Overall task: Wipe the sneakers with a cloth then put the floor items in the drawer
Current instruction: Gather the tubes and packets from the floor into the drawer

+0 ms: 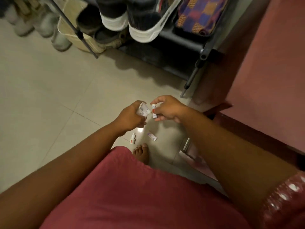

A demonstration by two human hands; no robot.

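My left hand (130, 117) grips a crumpled white packet (143, 110) above the tiled floor. My right hand (168, 108) pinches a small white and red tube (154, 111) right beside it. On the floor below lie a small white dropper bottle (132, 138) with a red band and a small white and purple tube (152, 136). Dark sneakers with white soles (142, 28) sit on the black shoe rack (181, 52) at the top. No drawer is clearly in view.
My bare foot (142, 152) stands near the floor items. A beige basket with shoes (77, 37) and pale boots (41, 25) stand at top left. A patterned cloth (201, 15) lies on the rack. A pink bed or seat (267, 80) fills the right side.
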